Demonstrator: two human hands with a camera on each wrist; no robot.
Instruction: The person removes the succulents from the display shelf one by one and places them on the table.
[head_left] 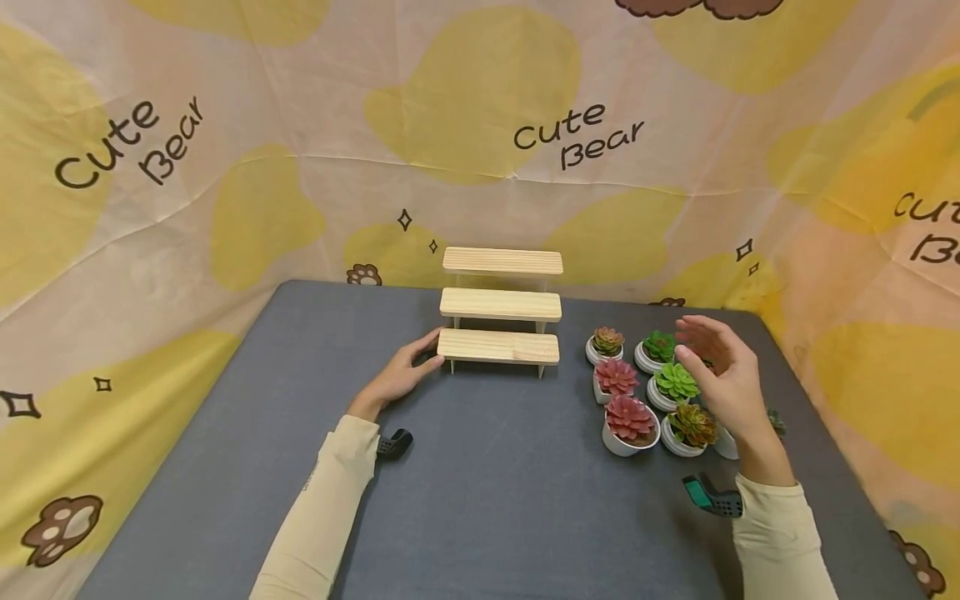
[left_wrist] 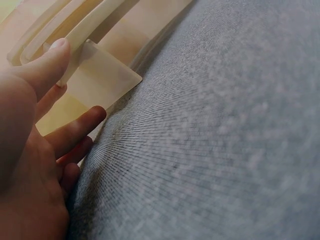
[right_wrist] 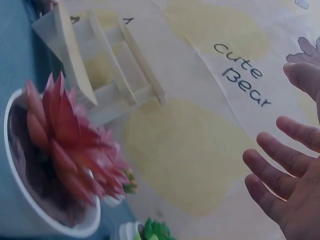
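A three-tier wooden display stand [head_left: 498,346] with pale plank steps stands at the back middle of the table. My left hand [head_left: 401,372] grips the left end of its lowest step, thumb at the front edge. In the left wrist view, the thumb [left_wrist: 57,55] lies against the plank while the other fingers spread near the clear side panel [left_wrist: 102,75]. Over the potted succulents at the right hovers my right hand [head_left: 727,379], fingers loosely bent and holding nothing. Beneath and beside it are a bright green succulent [head_left: 677,382] and a brown-green one [head_left: 693,426].
Several white pots cluster right of the stand, among them a front red succulent [head_left: 631,419], another red one [head_left: 617,377] and a small reddish-green one [head_left: 607,341]. A patterned cloth [head_left: 480,108] hangs behind the grey table [head_left: 495,492].
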